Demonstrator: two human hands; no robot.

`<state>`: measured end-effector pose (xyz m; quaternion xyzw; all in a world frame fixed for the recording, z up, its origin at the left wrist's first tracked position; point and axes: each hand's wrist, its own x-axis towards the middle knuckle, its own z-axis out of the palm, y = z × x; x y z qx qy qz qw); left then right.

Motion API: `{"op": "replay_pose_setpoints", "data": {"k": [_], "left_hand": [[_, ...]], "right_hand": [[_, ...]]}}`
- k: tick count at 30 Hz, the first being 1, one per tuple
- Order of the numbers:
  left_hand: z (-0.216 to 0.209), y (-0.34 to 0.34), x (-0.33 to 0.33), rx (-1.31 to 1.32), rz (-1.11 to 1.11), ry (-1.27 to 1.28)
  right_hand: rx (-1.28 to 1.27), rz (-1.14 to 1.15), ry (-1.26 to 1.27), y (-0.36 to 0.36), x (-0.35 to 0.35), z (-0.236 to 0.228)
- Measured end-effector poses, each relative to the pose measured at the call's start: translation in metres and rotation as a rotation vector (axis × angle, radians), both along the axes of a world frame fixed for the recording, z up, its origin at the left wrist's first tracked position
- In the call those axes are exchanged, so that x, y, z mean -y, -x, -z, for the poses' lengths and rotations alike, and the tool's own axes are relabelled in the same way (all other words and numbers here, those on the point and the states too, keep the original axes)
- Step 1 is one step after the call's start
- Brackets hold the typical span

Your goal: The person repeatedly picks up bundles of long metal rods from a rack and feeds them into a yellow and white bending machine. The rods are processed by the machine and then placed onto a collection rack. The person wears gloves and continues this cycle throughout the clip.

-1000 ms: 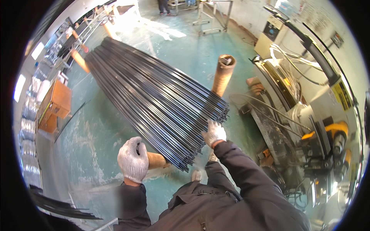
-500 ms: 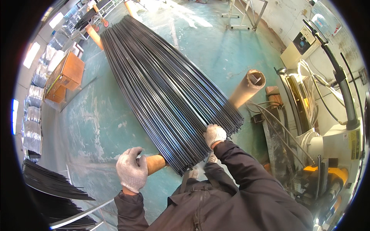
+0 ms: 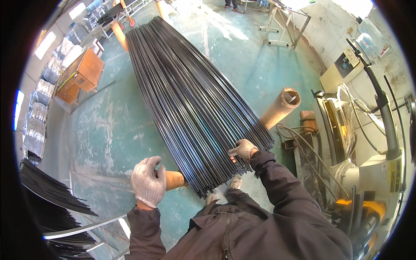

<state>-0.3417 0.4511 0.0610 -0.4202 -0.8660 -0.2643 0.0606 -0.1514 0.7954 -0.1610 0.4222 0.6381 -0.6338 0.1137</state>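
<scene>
Long thin black rods (image 3: 190, 104) lie side by side in a wide bundle, their near ends fanned out in front of me. My right hand (image 3: 243, 149), in a whitish knitted glove with fingertips showing, is closed at the near ends of some rods; the exact number gripped is hidden. At the bundle's left edge, my gloved left hand (image 3: 148, 182) is curled over the end of a brown cardboard tube (image 3: 174, 180), hiding its top. Another cardboard tube (image 3: 281, 107), open at the top, stands at the bundle's right edge.
Black strips (image 3: 56, 188) lie on a metal rack at lower left. A wooden cabinet (image 3: 82, 73) stands farther left. Grey machinery (image 3: 372, 173) with hoses and cables occupies the right. A wheeled metal frame (image 3: 284, 26) is at the far right, and another person's legs (image 3: 232, 5) show at the back.
My right hand has shifted slightly along the rod ends, its thumb now pointing left and fingertips showing. The left hand stays at the tube. The whole view has tilted slightly.
</scene>
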Motion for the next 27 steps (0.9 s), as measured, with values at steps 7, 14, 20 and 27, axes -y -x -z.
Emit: {"op": "replay_pose_setpoints", "data": {"k": [7,14,20,27], "left_hand": [[0.002,-0.029,-0.001,-0.247,0.126,-0.174],[0.116,-0.118,-0.039,0.923,0.364,-0.308],[0.225,-0.059,-0.06,1.756,0.051,-0.34],[0.19,-0.119,-0.131,2.237,-0.135,-0.419]], "right_hand": [[-0.009,0.11,0.034,-0.022,0.043,-0.048],[0.217,-0.075,-0.351,-0.222,0.172,-0.085],[0.791,0.063,-0.364,-0.462,0.373,-0.152],[0.927,0.433,-0.578,-0.461,0.497,-0.171]]}}
